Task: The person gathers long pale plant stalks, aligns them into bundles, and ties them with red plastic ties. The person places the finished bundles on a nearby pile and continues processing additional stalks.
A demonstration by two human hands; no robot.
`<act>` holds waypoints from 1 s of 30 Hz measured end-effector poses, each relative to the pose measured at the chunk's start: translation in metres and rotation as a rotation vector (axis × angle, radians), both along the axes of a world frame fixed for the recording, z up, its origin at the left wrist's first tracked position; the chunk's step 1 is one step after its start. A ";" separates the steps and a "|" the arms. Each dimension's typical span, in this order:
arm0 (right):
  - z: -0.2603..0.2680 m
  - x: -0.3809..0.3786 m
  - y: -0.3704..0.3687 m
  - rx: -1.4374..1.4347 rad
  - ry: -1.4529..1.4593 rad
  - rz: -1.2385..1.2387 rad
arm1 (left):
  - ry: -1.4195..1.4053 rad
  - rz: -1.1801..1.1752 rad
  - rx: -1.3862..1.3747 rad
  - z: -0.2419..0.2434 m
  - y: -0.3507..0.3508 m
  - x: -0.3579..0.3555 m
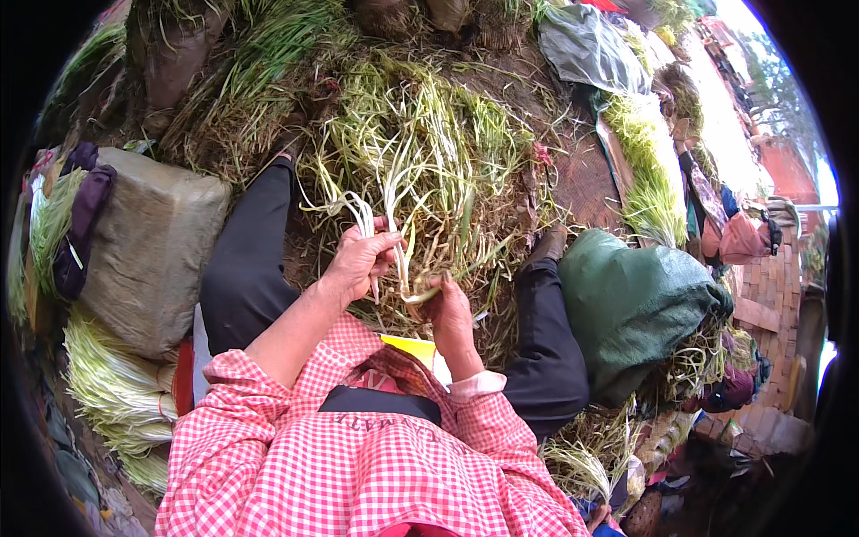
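Several pale, white-stemmed stalks of a leek- or chive-like vegetable (pixel 363 213) are in my left hand (pixel 356 260), their leafy ends pointing away from me. One longer stalk (pixel 401 265) passes by my left thumb and bends at its lower end towards my right hand (pixel 452 321). There the right thumb and fingers pinch a yellowish-green leaf (pixel 425 295) and some brown, wilted strands. Both hands are in front of my chest. Just beyond them a heap of loose stalks and yellowed leaves (pixel 416 141) covers the ground between my legs.
A covered grey-brown block (pixel 158 248) stands at left, above bundled pale stalks (pixel 124 382). By my right knee is a full green sack (pixel 634 309). Greener stalks (pixel 282 60) lie beyond at left. More bundles (pixel 644 168) and other people, one in pink (pixel 743 238), are at right.
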State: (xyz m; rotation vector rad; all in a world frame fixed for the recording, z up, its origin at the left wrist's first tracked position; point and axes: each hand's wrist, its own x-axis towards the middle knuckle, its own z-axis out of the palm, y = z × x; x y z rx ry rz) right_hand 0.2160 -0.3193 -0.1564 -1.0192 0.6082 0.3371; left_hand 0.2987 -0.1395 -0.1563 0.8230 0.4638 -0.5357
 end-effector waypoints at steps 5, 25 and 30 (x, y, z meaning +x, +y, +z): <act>-0.016 0.026 0.010 0.419 0.097 0.056 | -0.109 -0.259 -0.041 0.018 -0.005 -0.007; 0.003 0.014 -0.041 -1.425 -0.544 0.563 | -0.329 0.308 0.213 0.045 0.065 0.040; 0.026 0.040 0.031 -0.901 -0.783 0.568 | -0.235 0.187 0.132 0.042 0.046 0.032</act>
